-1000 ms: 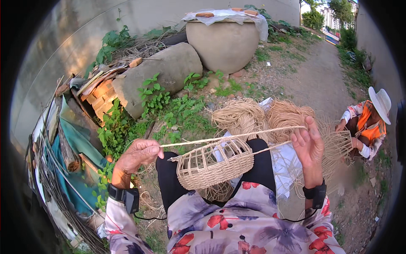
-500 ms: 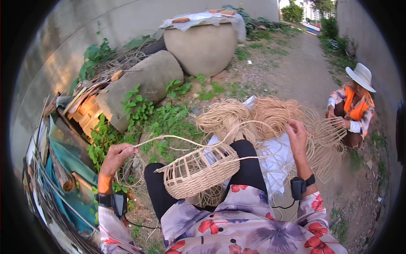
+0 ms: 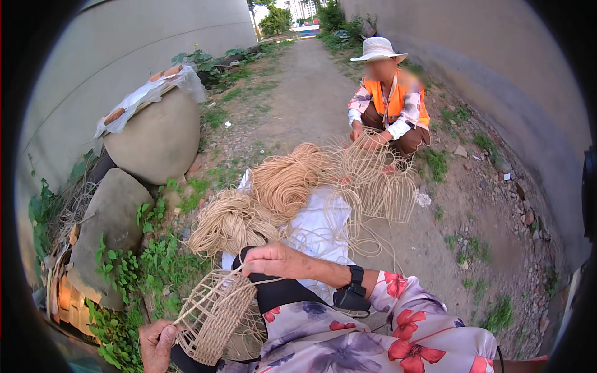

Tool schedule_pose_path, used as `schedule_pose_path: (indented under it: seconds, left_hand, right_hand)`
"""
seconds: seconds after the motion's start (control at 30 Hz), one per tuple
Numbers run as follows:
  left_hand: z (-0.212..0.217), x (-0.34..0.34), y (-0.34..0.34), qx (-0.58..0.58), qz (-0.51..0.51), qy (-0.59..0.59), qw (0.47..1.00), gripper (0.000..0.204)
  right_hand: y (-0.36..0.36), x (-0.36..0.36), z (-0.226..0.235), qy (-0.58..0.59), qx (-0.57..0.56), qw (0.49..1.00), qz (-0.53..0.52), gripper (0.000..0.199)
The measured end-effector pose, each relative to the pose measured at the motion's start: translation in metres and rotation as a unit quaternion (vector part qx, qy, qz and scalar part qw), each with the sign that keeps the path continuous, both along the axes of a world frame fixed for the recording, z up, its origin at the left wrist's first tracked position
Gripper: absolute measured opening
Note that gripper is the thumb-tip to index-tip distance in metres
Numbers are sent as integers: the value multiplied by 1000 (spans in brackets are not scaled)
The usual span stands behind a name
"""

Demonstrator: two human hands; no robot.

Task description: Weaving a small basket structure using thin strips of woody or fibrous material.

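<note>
Hanging tilted over the person's lap, a partly woven cord basket spans both hands. The left hand's grip pinches its lower end; the right hand's pinches cord at the upper end. Beyond lie a pale cord bundle, a tan cord bundle and white sheeting, near a crouching co-worker.

Daylit dirt path runs btwn 2 grey walls, weeds alongside, trees at far end.
</note>
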State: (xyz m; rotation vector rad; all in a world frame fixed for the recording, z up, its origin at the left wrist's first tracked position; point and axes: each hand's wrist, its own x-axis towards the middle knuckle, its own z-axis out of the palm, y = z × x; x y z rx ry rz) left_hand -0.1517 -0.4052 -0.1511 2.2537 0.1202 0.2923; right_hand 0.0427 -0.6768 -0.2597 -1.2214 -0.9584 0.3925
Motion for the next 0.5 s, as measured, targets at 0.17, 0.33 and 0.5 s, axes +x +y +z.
schedule_pose_path:
  seconds: [0.17,0.33,0.5]
  left_hand:
    - [-6,-19,30,-4,8,89,996,17]
    - [-25,-7,0,15,-16,130,991,26]
    - [-35,13,-43,155,-108,72,979,26]
  right_hand:
    - [-75,53,-69,113,-118,962,-218,22]
    - [-45,25,-43,-370,-269,793,-402,26]
    - [36,-49,-2,-274,-8,957,-94,29]
